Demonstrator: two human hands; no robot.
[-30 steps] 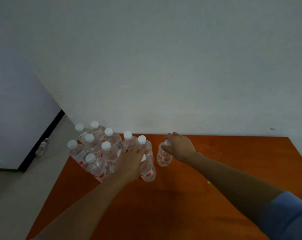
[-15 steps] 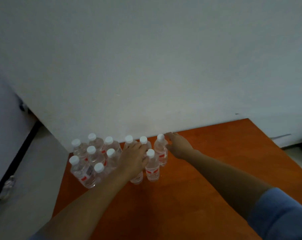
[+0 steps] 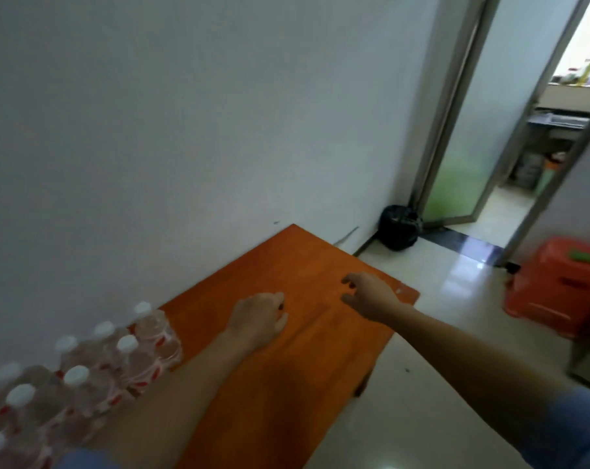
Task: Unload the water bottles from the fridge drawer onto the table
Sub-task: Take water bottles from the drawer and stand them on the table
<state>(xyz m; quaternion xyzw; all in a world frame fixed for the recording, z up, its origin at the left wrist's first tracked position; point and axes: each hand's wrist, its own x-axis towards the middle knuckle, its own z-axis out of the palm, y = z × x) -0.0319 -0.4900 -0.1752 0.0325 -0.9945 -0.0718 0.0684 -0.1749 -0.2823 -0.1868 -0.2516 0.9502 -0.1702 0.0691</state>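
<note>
Several clear water bottles (image 3: 141,350) with white caps and red labels stand packed together at the left end of the orange table (image 3: 303,350), against the white wall. My left hand (image 3: 259,319) hovers over the table's middle, to the right of the bottles, fingers loosely curled and holding nothing. Farther right, near the table's far corner, is my right hand (image 3: 371,296), also empty with its fingers relaxed. The fridge drawer is out of view.
A black bin bag (image 3: 398,231) sits in the corner beyond the table. An orange plastic stool (image 3: 557,286) stands on the glossy floor at right. A glass door (image 3: 462,147) stands ajar onto another room.
Both hands have let go of the bottles and drawn away to the right. The view has swung right, so the bottles now sit at the lower left and the doorway shows.
</note>
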